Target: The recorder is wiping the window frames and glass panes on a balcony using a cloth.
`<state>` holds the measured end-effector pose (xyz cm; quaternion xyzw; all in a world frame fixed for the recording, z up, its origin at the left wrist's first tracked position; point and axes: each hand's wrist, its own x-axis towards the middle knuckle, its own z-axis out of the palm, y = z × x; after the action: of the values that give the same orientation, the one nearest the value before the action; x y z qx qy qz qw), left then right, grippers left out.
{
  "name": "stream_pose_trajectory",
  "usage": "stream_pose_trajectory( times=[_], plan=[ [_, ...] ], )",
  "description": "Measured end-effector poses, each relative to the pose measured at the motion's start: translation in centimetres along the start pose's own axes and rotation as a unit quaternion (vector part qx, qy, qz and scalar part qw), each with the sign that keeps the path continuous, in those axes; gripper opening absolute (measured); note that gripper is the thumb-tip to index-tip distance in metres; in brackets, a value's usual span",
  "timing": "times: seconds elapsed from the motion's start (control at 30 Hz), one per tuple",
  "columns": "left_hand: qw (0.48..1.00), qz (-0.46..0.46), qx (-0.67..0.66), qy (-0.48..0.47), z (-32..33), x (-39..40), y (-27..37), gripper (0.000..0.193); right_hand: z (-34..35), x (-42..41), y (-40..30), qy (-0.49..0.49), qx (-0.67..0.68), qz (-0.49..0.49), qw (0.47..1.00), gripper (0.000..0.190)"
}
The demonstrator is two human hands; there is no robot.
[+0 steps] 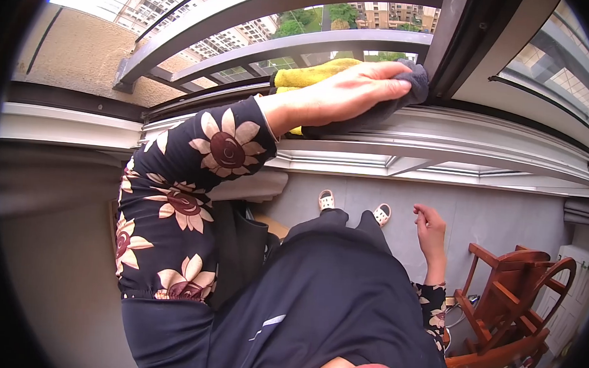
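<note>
My left hand (346, 94) grips a folded dark grey and yellow cloth (320, 71) on the window sill. Its grey end bunches against the dark upright of the window frame (444, 47), with my thumb and fingers pressing on it. Under my palm the cloth lies along the metal window track (457, 123); part of it is hidden by the hand and wrist. My right hand (431, 230) hangs low at my side over the grey floor, fingers loosely curled, with no object visible in it.
Metal railing bars (301, 47) run outside the window, high above trees and buildings. A glass pane (555, 63) stands at the upper right. A reddish wooden chair (506, 290) is near my right side. Grey curtain fabric (254, 186) hangs below the sill at the left.
</note>
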<state>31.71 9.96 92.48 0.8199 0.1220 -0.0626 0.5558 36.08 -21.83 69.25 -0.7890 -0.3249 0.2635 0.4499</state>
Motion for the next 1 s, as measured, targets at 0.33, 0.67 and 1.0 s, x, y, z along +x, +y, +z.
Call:
stream_pose_trajectory(
  times=[0.33,0.67,1.0],
  plan=[
    [0.994,0.013,-0.017,0.108,-1.6,-2.7,-2.2,0.041,-0.3,0.5,-1.7,-0.013,-0.001,0.02,1.0,0.015],
    [0.928,0.135,0.347,-0.01,1.5,-2.1,0.4,0.028,0.7,1.7,-2.3,-0.051,-0.019,-0.04,0.998,0.02],
    [0.926,-0.039,0.365,0.087,-4.7,-12.2,-1.5,0.036,0.4,1.9,-2.5,-0.039,-0.036,-0.032,0.998,0.021]
  ],
)
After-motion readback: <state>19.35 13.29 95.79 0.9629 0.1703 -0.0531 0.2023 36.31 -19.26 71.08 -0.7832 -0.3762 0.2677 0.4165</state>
